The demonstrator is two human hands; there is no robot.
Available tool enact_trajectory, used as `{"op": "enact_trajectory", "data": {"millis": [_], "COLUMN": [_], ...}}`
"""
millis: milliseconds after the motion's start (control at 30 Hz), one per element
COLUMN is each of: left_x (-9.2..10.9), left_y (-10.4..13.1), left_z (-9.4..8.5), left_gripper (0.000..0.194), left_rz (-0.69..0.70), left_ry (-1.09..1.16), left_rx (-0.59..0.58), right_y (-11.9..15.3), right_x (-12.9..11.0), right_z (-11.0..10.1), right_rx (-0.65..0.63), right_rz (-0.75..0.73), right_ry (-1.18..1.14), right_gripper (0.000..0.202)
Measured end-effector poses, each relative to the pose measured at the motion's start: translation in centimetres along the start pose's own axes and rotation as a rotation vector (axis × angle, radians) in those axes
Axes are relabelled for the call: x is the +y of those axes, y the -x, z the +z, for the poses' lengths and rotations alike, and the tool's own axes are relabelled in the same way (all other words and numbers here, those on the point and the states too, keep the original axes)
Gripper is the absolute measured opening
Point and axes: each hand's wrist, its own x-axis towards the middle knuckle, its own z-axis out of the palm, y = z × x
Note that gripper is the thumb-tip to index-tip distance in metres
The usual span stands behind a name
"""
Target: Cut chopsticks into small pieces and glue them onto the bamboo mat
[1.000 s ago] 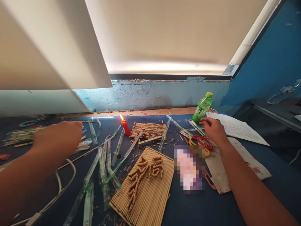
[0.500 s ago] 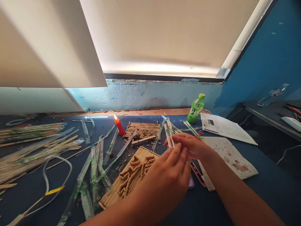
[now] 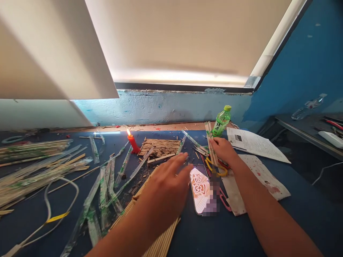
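My right hand (image 3: 223, 151) is closed around a few chopsticks (image 3: 210, 137) in clear green-printed wrappers, held tilted in front of the green drink bottle (image 3: 222, 121). My left hand (image 3: 167, 182) is open and holds nothing, its fingers stretched out above a panel of glued round sticks (image 3: 160, 242). The hand and forearm hide most of that panel. Between my hands lies a phone (image 3: 198, 189) with its screen lit. Yellow-handled scissors (image 3: 222, 173) lie just below my right hand, partly hidden by the chopsticks.
A lit red candle (image 3: 135, 144) stands beside a smaller stick panel (image 3: 160, 145). Torn wrappers (image 3: 105, 192), bundled sticks (image 3: 34, 150) and a white cable (image 3: 48, 200) lie to the left. Printed paper (image 3: 254, 142) and a stained sheet (image 3: 264, 178) are at right.
My left hand has let go of the wrapped chopsticks and moved left over the large stick panel. My right hand has carried them right, toward the bottle. The phone is now uncovered.
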Motion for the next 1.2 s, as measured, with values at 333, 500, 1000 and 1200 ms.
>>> {"op": "enact_trajectory", "data": {"millis": [333, 500, 1000, 1200], "left_x": [-6.4, -6.7, -7.3, -6.2], "left_y": [3.2, 3.6, 3.4, 3.5], "left_z": [-0.1, -0.4, -1.4, -0.5], "left_gripper": [0.029, 0.029, 0.026, 0.025], "left_rz": [-0.717, -0.739, -0.998, -0.866], "left_ry": [0.813, 1.089, 1.401, 1.481], "left_rx": [0.191, 0.200, 0.370, 0.139], "right_y": [2.0, 7.5, 13.4, 14.5], "right_x": [-2.4, -6.5, -7.7, -9.1], "right_z": [-0.2, 3.6, 8.6, 8.1], "right_rx": [0.198, -0.308, -1.133, -1.053], "right_rz": [-0.125, -0.300, -0.391, 0.136], "right_ry": [0.126, -0.006, -0.330, -0.355], "right_gripper": [0.043, 0.040, 0.034, 0.051]}}
